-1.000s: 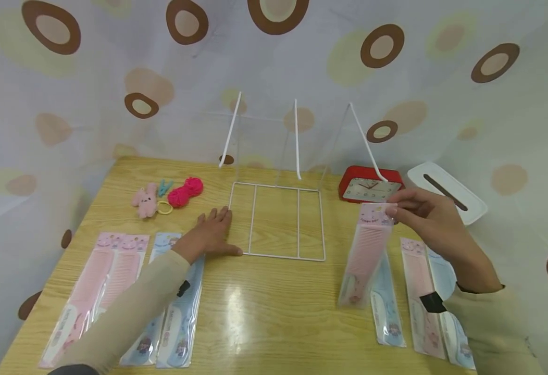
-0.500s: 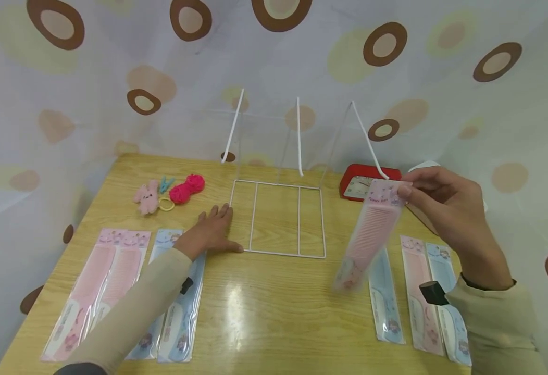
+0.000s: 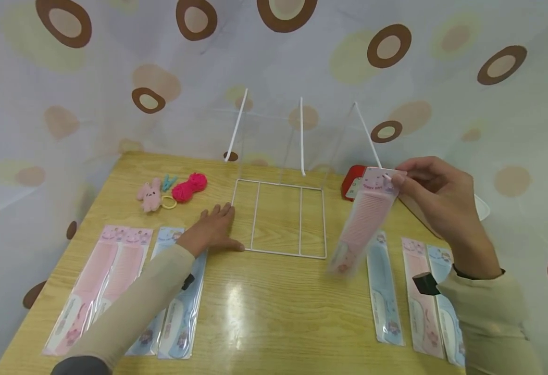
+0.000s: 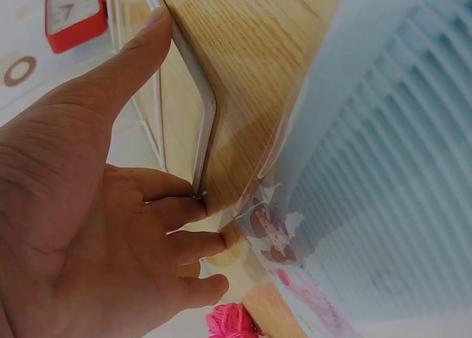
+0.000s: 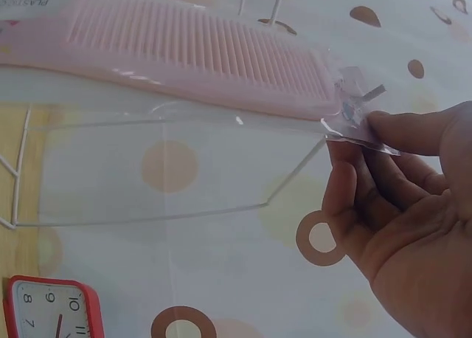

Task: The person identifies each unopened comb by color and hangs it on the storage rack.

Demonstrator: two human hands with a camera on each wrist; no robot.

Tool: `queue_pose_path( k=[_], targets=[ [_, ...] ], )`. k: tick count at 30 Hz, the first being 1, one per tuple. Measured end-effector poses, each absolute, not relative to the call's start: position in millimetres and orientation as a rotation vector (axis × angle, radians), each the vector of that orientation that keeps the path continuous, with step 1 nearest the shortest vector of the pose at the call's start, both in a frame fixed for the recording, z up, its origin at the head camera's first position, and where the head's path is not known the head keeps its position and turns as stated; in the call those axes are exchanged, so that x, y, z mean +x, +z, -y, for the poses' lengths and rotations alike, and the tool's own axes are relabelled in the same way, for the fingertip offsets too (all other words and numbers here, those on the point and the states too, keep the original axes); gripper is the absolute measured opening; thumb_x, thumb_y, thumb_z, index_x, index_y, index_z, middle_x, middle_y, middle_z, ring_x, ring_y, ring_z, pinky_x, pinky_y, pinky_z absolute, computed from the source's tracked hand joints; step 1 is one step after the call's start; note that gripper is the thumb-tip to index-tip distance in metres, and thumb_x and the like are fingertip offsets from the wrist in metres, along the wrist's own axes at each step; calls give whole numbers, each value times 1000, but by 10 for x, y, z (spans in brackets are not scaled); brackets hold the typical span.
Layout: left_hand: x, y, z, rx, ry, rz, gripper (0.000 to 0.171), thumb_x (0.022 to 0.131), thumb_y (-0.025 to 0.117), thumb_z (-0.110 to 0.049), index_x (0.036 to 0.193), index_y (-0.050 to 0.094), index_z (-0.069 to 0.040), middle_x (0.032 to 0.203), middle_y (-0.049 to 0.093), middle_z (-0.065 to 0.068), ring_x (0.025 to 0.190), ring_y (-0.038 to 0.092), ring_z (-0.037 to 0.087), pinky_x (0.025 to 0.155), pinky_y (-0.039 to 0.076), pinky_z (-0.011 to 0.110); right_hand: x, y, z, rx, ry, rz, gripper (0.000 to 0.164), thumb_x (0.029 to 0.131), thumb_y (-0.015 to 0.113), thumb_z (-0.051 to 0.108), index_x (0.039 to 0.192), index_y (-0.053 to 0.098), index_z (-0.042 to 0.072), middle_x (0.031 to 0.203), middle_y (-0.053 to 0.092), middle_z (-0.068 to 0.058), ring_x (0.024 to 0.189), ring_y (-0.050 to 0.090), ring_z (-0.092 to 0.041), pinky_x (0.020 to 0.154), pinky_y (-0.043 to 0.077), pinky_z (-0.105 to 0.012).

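Note:
My right hand [image 3: 443, 200] pinches the top corner of a packaged pink comb [image 3: 368, 221] between thumb and fingers. The comb hangs tilted, its lower end toward the left. At the pack's printed header, the end of the rightmost prong of a white wire rack [image 3: 301, 135] shows through; the right wrist view has this prong tip [image 5: 375, 93] poking out by my thumb. My left hand [image 3: 213, 229] lies with fingers spread at the front left corner of the rack's base [image 4: 209, 105], thumb on the front wire and fingertips along the side wire.
Packaged pink combs [image 3: 86, 281] and blue combs [image 3: 180, 302] lie at left. Another blue comb [image 3: 384, 286] and a pink comb [image 3: 424, 307] lie at right. A red clock [image 3: 352, 182] is partly hidden behind the held pack. Pink yarn [image 3: 189, 187] and a plush toy [image 3: 150, 195] sit back left.
My right hand has raised the pink comb from in front of the clock up to the right prong's end, and the prong tip now shows at its header. The left hand stays put.

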State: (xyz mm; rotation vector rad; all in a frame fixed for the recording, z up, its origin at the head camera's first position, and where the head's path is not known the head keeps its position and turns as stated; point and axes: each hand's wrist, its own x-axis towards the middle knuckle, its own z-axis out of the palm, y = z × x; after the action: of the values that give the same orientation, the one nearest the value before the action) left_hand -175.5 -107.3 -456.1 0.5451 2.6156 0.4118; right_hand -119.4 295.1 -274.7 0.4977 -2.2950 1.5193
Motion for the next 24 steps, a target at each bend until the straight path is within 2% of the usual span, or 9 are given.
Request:
queue_pose_path(
  k=[9,17,24],
  targets=[
    [-1770,-4546,1056,551,389,-2625,111,82,75,-58,156,21,6,163,14,24,149,12,48,117,12,65,-1470,-2787,-2914,392,1273,2421,21,91,72,4,110,66,-2,92,70,9,78,64,-10,73,50,-13],
    [-1773,-4561,1036,548,390,-2633,112,81,76,-59,156,22,5,163,15,24,149,13,47,117,12,65,-1879,-2743,-2868,284,1176,2516,27,97,67,22,117,64,5,105,68,6,90,64,-9,84,49,-12],
    [-1766,-4526,1032,539,388,-2626,112,80,78,-57,155,23,5,163,16,25,149,14,47,117,12,65,-2261,-2767,-2857,234,1219,2540,27,98,66,30,116,64,11,99,69,-1,89,66,-11,85,49,-17]
  ],
)
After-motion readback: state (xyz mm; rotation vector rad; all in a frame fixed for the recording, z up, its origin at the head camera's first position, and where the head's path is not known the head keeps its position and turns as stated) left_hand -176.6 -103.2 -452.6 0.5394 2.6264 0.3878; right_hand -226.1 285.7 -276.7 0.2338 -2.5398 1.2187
